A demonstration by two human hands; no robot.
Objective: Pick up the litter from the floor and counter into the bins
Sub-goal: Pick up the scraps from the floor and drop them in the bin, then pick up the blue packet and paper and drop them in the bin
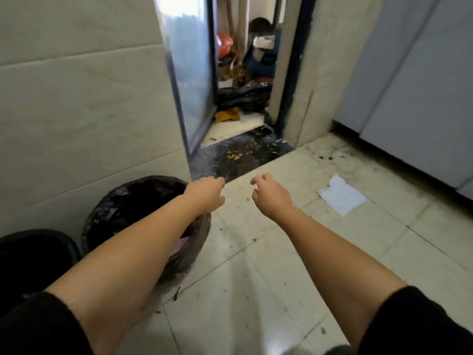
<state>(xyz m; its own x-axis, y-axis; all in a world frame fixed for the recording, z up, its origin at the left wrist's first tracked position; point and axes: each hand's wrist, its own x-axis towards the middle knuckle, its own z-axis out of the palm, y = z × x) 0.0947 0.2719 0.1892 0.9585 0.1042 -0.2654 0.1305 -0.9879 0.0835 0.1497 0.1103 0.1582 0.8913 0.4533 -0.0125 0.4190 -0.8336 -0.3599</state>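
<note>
A white sheet of paper (341,195) lies flat on the tiled floor at the right, near the grey cabinet base. A round bin lined with a dark bag (128,201) stands against the left wall; something pink shows inside it. My left hand (206,194) hangs over the bin's right rim, fingers curled loosely downward, nothing visible in it. My right hand (271,194) is stretched out over the floor, fingers bent and apart, holding nothing, well left of the paper.
A second black bin (33,252) sits at the lower left. A glass door (189,73) stands ajar onto a cluttered back room with black bags (245,96). The dark threshold (238,155) carries yellow specks. Grey cabinets (419,85) line the right.
</note>
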